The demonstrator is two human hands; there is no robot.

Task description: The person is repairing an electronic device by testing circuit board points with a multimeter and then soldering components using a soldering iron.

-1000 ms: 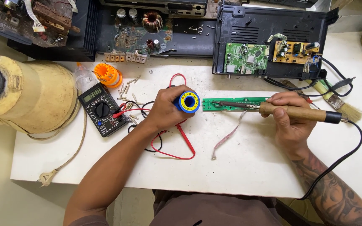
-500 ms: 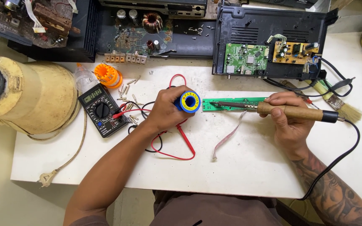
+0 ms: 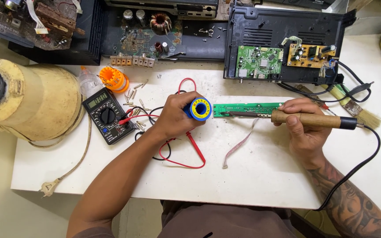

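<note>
**Two Hands at the Thin Green Board**

The left hand is curled shut around a blue and yellow solder spool. The spool sits just left of the long green board, close to its left end.

The right hand is closed around the wooden handle of a soldering iron. The iron lies flat, and its dark tip rests on the left part of the board. Its black cord loops to the right and runs off the near edge of the white table.

A flat grey ribbon hangs from the board toward the near side. Red and black wires lie by the left arm. A black meter sits farther left, beside a big yellow tub. A brush lies just past the right hand.

The most open room is on the near side of the table, between the two arms.
</note>
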